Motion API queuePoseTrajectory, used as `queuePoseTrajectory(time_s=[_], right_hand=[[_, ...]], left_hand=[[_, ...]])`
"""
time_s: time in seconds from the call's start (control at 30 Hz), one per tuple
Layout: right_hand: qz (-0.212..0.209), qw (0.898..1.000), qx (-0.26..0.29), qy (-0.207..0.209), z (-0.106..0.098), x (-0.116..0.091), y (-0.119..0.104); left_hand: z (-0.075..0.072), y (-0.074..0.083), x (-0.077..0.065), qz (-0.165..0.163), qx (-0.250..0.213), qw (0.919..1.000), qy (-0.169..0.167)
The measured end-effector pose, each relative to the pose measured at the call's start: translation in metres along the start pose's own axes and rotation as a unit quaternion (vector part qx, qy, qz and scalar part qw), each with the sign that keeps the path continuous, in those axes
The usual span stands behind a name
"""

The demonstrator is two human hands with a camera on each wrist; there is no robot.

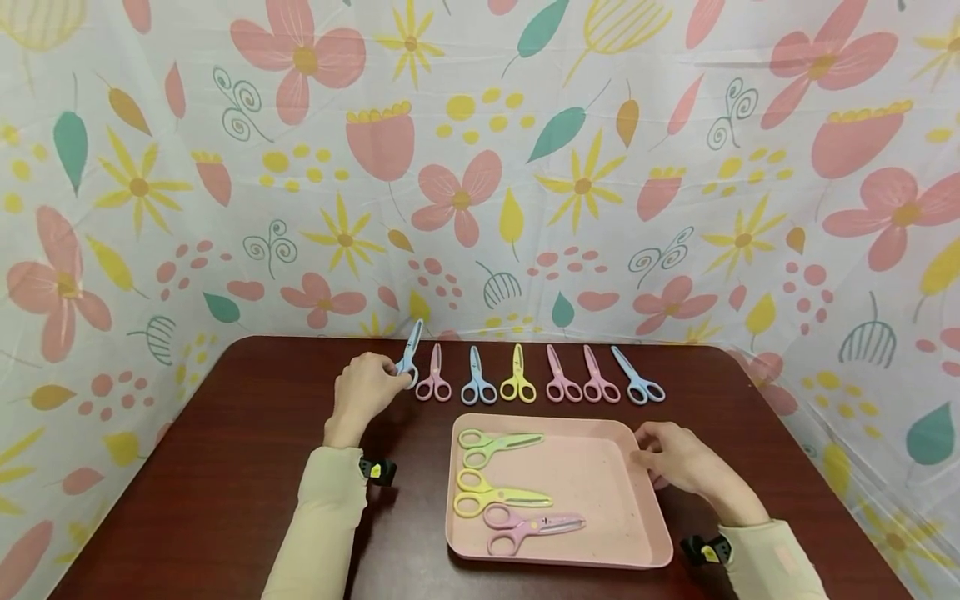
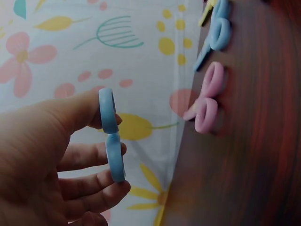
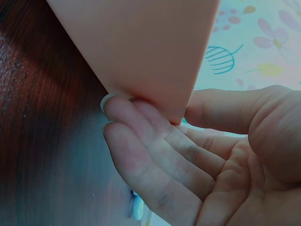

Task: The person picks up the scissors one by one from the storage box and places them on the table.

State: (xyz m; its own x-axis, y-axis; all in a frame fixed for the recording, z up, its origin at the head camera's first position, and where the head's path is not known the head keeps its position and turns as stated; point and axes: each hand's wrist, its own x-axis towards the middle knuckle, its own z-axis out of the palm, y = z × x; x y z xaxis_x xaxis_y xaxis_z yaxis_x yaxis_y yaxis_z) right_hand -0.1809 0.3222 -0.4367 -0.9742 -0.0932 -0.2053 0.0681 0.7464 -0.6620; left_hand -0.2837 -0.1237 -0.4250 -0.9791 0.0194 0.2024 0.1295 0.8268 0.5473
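Flower-printed backdrop point(image 1: 461, 258) is hanging behind a dark table point(image 1: 187, 467), where a person's left hand point(image 1: 367, 385) is pinching blue scissors point(image 1: 409, 348) by the handles, blades overlapping the back edge in the head view. Six more scissors point(image 1: 518, 377) are lining up to its right along that edge. Tabletop is stretching from the left forearm to the table's left side. Fingers underneath, the right hand point(image 1: 675, 457) is gripping a pink tray point(image 1: 600, 471), whose floor is showing between its right wall and three scissors point(image 1: 491, 493) lying leftward.
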Motion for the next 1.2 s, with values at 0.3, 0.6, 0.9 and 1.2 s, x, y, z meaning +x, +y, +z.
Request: queuePoseTrajectory(time_s=[0.3, 0.6, 0.9, 1.2], right_hand=[[0.000, 1.000, -0.004, -0.001, 0.000, 0.000, 0.002], [0.000, 1.000, -0.010, -0.001, -0.001, 0.000, 0.001], [0.005, 1.000, -0.009, -0.001, 0.000, 0.001, 0.000], [0.007, 1.000, -0.012, -0.001, 0.000, 0.001, 0.000]], left_hand=[[0.006, -0.013, 0.003, -0.022, 0.006, 0.9997, 0.000], [0.011, -0.021, 0.007, -0.045, 0.018, 0.9987, -0.012], [0.018, -0.026, 0.010, -0.059, 0.021, 0.9975, -0.031], [0.020, -0.023, 0.010, -0.068, 0.033, 0.9965, -0.036]])
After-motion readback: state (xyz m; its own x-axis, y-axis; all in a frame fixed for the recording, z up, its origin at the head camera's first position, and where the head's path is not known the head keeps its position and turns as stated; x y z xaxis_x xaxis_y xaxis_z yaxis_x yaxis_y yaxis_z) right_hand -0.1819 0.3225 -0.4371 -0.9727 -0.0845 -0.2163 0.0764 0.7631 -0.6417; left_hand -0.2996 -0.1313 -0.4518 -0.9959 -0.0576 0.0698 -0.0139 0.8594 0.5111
